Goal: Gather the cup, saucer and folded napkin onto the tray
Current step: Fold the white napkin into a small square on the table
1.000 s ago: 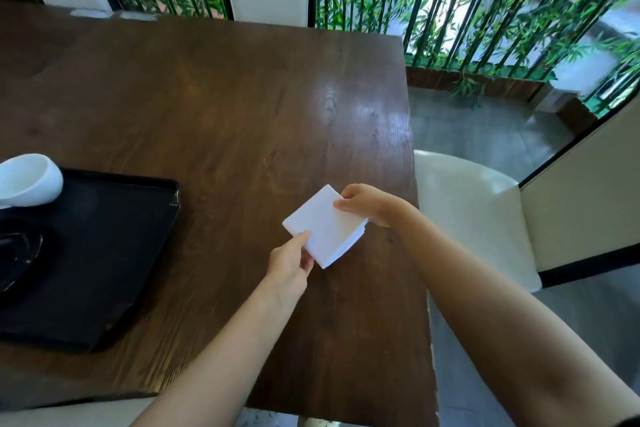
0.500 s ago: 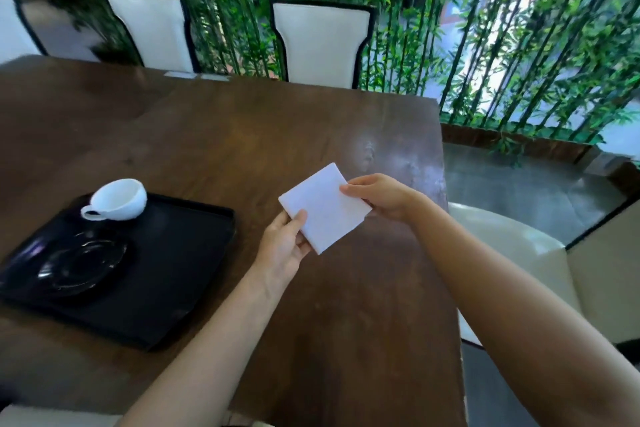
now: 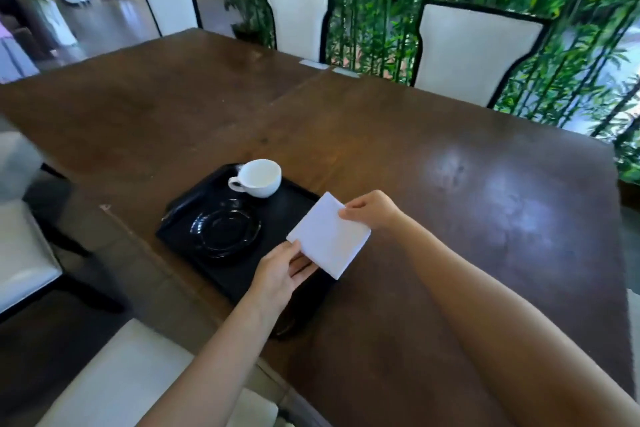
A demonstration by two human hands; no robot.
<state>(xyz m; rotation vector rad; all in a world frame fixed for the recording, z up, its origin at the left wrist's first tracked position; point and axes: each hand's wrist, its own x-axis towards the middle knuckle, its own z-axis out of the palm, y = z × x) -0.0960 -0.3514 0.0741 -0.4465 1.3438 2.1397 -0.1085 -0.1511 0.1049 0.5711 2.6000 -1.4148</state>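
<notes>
Head view: left hand and right hand pinch opposite edges of the napkin, keeping it flat and folded over the tray edge. Cup and saucer already sit on the tray; its bare right side looks reserved.

One wide-angle view sits at the person's head, above the near edge of the dark wooden surface. It looks forward and down along both bare forearms, so the left hand and right hand, pinching the napkin between them, fall close under the lens just below the middle of the frame. The tray lies near the camera, a little left of centre, while the surface's far edge, the white chairs and the bamboo screen stand well back across the top, bent by the lens.
</notes>
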